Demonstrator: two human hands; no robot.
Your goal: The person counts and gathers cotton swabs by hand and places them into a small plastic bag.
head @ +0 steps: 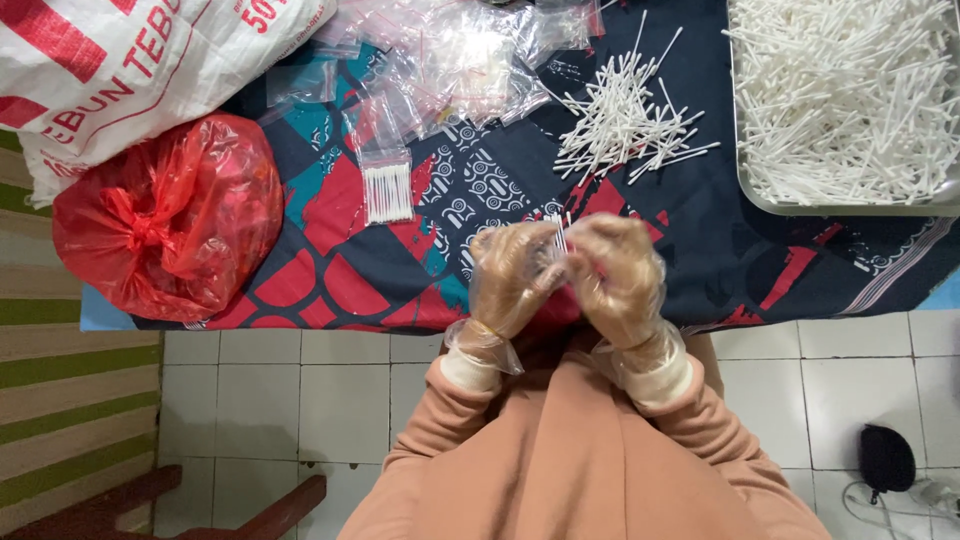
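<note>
Gloved left hand (512, 272), right hand (620, 275), fingertips pinched together, wrists raised

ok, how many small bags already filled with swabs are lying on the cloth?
1 clearly: a filled small bag left of centre on the patterned cloth, below the heap of empty clear bags. More may be hidden in that heap.

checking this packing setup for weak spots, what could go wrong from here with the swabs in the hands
1. The left hand and right hand pinch a small bunch of cotton swabs through loose plastic gloves, so the grip may slip and drop some.
2. They are held near the patterned cloth's front edge; dropped swabs could land on the tiled floor.
3. The loose swab pile is spread out, so a sleeve might scatter it.
</note>
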